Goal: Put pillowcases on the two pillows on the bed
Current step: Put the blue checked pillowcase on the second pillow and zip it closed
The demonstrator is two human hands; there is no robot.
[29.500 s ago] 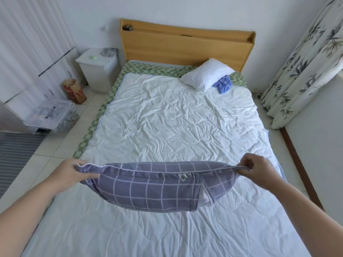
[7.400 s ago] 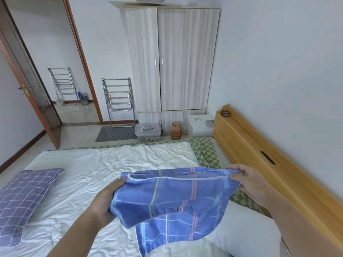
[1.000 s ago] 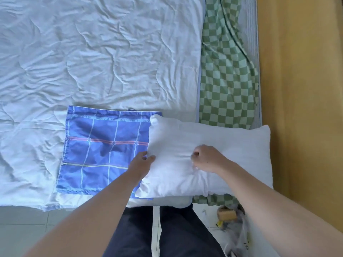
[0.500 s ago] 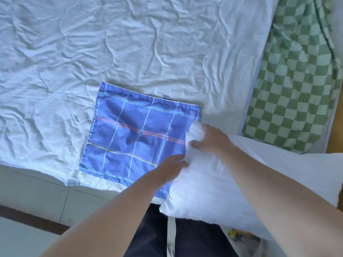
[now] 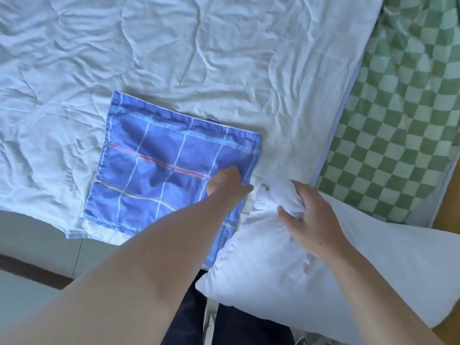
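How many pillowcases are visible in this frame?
1: the blue pillowcase lies flat on the white quilt near the bed edge, under the left hand. Any other would be outside the view.

You see a wrinkled white quilt (image 5: pixel 199 58) filling the upper left and centre of the frame. At the right, a green-and-white checked sheet (image 5: pixel 403 125) lies beside its edge. Pale floor tiles (image 5: pixel 37 235) show at lower left, crossed by a dark brown strip (image 5: pixel 32 271). Dark trousers (image 5: pixel 184 322) sit at bottom centre.

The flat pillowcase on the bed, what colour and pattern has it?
Blue pillowcase with a pale grid; head view.
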